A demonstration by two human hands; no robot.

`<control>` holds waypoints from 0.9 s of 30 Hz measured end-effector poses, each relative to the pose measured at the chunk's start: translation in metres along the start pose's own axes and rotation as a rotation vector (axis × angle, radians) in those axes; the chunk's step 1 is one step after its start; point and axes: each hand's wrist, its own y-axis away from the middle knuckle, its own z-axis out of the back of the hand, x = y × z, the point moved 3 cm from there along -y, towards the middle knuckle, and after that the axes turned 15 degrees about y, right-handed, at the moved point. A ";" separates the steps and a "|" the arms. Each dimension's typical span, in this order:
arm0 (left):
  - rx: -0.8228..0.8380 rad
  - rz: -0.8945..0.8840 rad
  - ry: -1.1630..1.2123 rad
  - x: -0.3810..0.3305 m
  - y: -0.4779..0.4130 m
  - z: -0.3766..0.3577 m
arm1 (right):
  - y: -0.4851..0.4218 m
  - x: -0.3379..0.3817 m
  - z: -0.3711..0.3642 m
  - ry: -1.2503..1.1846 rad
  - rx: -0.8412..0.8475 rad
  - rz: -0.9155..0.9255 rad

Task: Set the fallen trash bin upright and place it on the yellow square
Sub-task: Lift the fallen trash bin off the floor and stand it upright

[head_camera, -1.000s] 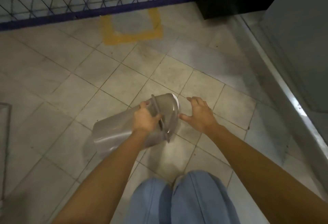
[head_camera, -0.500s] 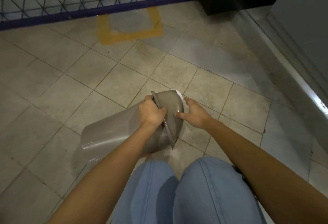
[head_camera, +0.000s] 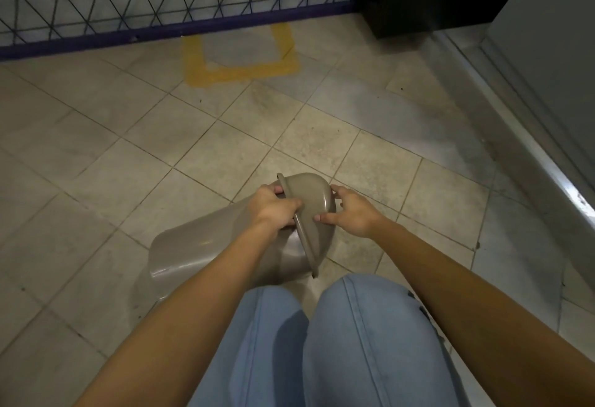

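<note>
Now that the right hand [head_camera: 352, 213] has closed in from a hover to press the domed lid, both hands grip the trash bin [head_camera: 225, 245]: the left hand [head_camera: 273, 210] clasps its rim. It lies tilted on the floor, well short of the yellow square [head_camera: 241, 68]. Contents cannot be seen.

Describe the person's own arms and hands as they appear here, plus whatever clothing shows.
Both forearms are bare, with no sleeve reaching into view. The left hand and right hand wear no gloves; no ring, watch or bracelet is visible. Fingernails on the right hand look short and unpainted. Lower down, the knees are covered by light blue denim trousers with visible seams.
</note>
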 end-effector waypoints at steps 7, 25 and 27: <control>-0.027 -0.084 0.047 -0.031 0.006 0.022 | 0.002 0.019 0.022 -0.017 -0.043 0.049; -0.088 -0.146 0.332 -0.085 0.021 0.066 | 0.004 0.020 0.045 -0.122 -0.060 -0.247; -0.090 -0.141 0.357 -0.085 0.021 0.069 | 0.008 0.017 0.037 -0.153 -0.005 -0.294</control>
